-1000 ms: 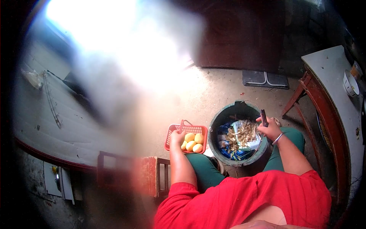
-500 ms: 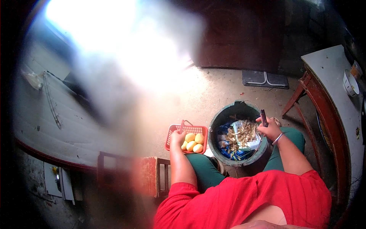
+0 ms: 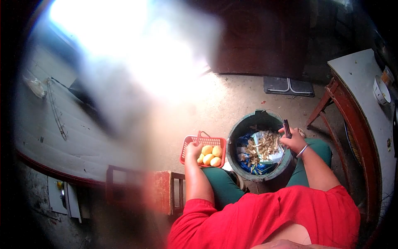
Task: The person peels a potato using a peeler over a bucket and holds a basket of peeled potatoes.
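Left hand (image 3: 193,150): over the left part of the basket, by its handle; I could not tell whether the fingers gripped it.
Right hand (image 3: 294,141): fingers closed around a dark tool (image 3: 287,129), above the bucket's right rim.
Red basket (image 3: 224,150): just left of the bucket, near the left knee.
Potatoes (image 3: 208,158): pale yellow, inside the basket.
Green bucket (image 3: 253,120): between the legs, peelings (image 3: 267,143) inside.
Table (image 3: 356,70): far right, holding a white bowl (image 3: 380,91).

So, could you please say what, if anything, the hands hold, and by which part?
Right hand: a dark tool, by its near end. Left hand: at the red basket, hold unclear.
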Action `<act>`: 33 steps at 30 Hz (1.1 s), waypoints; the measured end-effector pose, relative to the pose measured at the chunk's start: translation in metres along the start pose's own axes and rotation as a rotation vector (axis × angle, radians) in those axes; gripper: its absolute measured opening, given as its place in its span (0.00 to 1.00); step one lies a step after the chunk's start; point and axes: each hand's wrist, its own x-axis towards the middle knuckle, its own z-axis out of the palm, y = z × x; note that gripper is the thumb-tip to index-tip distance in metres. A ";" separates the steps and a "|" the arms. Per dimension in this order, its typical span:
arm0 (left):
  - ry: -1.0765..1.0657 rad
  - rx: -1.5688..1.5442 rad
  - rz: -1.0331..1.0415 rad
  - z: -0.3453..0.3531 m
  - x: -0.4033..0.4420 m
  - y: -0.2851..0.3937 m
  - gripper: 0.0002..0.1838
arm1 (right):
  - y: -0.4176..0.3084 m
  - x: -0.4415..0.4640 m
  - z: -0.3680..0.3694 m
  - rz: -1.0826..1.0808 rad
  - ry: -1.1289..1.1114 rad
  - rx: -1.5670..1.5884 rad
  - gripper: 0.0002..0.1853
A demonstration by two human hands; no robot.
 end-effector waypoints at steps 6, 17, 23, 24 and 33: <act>-0.054 -0.021 -0.072 -0.007 -0.013 0.016 0.27 | -0.001 -0.001 0.000 0.003 0.001 -0.006 0.18; -0.061 -0.012 -0.048 -0.003 -0.007 0.007 0.27 | -0.001 -0.001 0.000 0.011 0.000 -0.028 0.18; -0.080 -0.016 -0.063 -0.007 -0.013 0.014 0.26 | 0.001 -0.001 -0.001 0.011 -0.006 -0.019 0.18; -0.067 -0.021 -0.060 -0.007 -0.014 0.014 0.26 | 0.000 -0.001 -0.001 0.009 -0.008 -0.019 0.18; -0.078 -0.025 -0.055 0.004 -0.001 -0.005 0.27 | 0.001 0.000 -0.001 0.001 -0.009 -0.049 0.18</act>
